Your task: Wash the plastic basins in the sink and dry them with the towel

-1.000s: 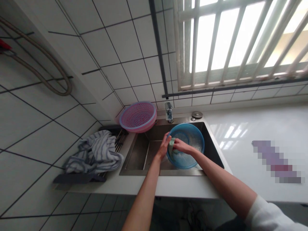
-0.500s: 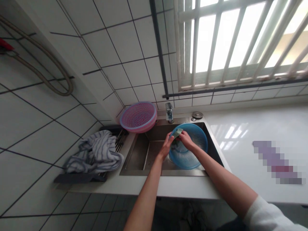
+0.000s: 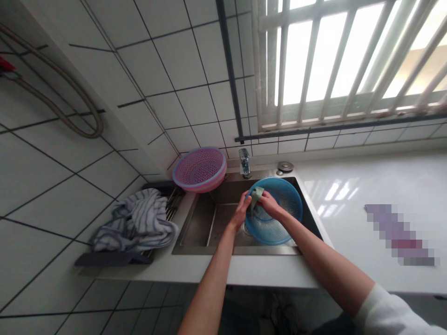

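Inside the steel sink [image 3: 199, 228], a round blue plastic colander [image 3: 291, 209] stands in the right half, tipped slightly toward me. My left hand [image 3: 240, 214] is closed on its left rim. A small green cloth [image 3: 257, 194] is pinched in my right hand [image 3: 270, 204], which reaches over the colander from the right. The cloth lies against the inside of the rim, close to my left fingers. Part of the colander's left side is hidden behind my hands.
Behind the sink is a chrome faucet [image 3: 245, 163], with a pink basket [image 3: 200, 170] at its left. A striped towel [image 3: 139, 223] covers a rack at the left. A sink strainer [image 3: 285, 166] sits at the back right; a blurred purple item [image 3: 401, 235] lies on the white counter [image 3: 335, 223].
The green cloth has shifted slightly and now hangs lower inside the colander's rim. Both hands stay at nearly the same place, and the colander has barely moved.
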`<state>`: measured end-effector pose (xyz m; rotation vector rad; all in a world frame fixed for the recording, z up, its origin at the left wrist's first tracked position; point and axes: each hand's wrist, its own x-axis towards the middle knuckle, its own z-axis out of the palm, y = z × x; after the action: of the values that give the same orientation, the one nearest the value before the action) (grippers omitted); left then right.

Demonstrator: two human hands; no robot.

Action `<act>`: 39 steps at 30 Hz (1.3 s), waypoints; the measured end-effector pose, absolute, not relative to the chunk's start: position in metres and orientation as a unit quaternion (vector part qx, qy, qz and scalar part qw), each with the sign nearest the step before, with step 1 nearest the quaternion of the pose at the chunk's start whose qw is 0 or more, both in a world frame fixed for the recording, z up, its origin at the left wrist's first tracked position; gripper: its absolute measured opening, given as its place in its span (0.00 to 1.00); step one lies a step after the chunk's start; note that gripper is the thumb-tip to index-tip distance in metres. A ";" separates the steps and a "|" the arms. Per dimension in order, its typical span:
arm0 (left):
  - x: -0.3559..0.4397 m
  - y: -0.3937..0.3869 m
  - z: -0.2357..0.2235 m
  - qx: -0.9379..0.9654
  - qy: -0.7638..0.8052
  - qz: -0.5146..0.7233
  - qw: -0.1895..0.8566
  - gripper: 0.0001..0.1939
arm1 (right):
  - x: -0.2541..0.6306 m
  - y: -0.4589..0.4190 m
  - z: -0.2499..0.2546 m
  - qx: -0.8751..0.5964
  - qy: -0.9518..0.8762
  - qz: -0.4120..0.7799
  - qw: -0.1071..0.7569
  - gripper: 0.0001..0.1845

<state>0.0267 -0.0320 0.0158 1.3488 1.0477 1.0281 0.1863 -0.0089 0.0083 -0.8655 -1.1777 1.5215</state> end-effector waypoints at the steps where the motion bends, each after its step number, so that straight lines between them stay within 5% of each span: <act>1: 0.026 -0.031 0.016 0.561 0.450 0.436 0.541 0.36 | 0.185 -0.012 0.007 -0.342 -0.519 0.636 0.457 0.14; 4: 0.020 -0.031 0.016 0.542 0.475 0.440 0.535 0.39 | 0.180 -0.018 0.006 -0.298 -0.586 0.652 0.377 0.10; 10: 0.026 -0.031 0.015 0.568 0.444 0.426 0.547 0.36 | 0.187 -0.005 0.009 -0.374 -0.419 0.621 0.546 0.17; 16: 0.021 -0.029 0.015 0.552 0.464 0.438 0.536 0.39 | 0.179 -0.014 0.005 -0.326 -0.547 0.650 0.414 0.10; 22: 0.026 -0.032 0.013 0.566 0.448 0.423 0.548 0.36 | 0.189 -0.003 0.007 -0.359 -0.394 0.637 0.557 0.18; 28: 0.021 -0.030 0.013 0.552 0.455 0.436 0.546 0.37 | 0.178 -0.014 0.001 -0.326 -0.512 0.666 0.434 0.13; 34: 0.027 -0.030 0.012 0.568 0.447 0.416 0.552 0.37 | 0.191 0.000 0.006 -0.379 -0.383 0.617 0.574 0.17; 39: 0.023 -0.029 0.011 0.559 0.453 0.431 0.545 0.38 | 0.181 -0.013 -0.001 -0.336 -0.507 0.664 0.434 0.12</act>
<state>0.0234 -0.0287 0.0105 1.3250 1.0756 1.0224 0.1815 -0.0125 -0.0006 -0.8378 -1.2634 1.6547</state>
